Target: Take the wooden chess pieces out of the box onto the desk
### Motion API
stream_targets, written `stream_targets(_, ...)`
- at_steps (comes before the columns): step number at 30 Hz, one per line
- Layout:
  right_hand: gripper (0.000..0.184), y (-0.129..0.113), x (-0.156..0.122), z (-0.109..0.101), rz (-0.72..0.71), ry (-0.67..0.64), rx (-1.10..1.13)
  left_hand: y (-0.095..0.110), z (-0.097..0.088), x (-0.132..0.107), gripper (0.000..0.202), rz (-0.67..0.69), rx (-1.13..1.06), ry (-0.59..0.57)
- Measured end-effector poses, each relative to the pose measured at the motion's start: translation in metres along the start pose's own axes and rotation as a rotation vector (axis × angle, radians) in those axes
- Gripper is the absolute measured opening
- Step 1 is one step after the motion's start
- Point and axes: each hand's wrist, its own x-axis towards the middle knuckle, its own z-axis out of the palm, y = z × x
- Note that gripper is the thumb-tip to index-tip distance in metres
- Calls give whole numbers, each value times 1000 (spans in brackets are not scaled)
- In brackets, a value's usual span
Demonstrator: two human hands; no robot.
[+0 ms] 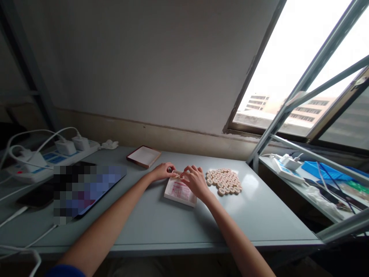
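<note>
A shallow white box tray (179, 193) with pink print inside lies on the pale grey table (161, 223). Both of my hands rest at its far edge. My left hand (165, 171) has its fingers curled and pinched on a small round wooden piece (178, 176) at the tray's rim. My right hand (196, 180) is bent over the same spot, fingertips pressed on the pieces there. Just right of my right hand lies a flat cluster of several round wooden game pieces (224, 181).
The box lid (143, 156) lies upturned behind the tray. A dark tablet (86, 188) and a phone (34, 197) sit at left, with power strips, chargers and white cables (43, 154) beyond. A metal frame post (288, 111) rises at right, a cluttered second desk (317, 181) past it.
</note>
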Motion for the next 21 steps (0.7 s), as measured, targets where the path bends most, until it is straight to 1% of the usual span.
stream_targets(2,12,9,-5,-7,18,5,11,-2,1,0,29,2,-6,-6)
stream_targets(5,15,33,-17,-19,113,18,-21,-6,2,1,29,-7,-15,-5)
stream_targets(8,15,62,-35,-27,176,-86,-84,-8,4,1,30,-3,-17,-5)
stream_targets(11,13,79,-51,-27,204,-141,-92,-8,5,1,33,7,-18,4)
stream_targets(13,12,82,-57,-24,199,-114,-74,-7,5,1,34,6,-19,8)
stream_targets(16,11,81,-59,-22,169,-76,-43,-6,5,0,34,8,-4,5)
stream_targets(18,12,78,-55,-23,167,-95,19,-6,4,0,33,13,10,3)
stream_targets(21,17,68,-43,-28,166,-100,183,-4,3,0,32,10,21,-4)
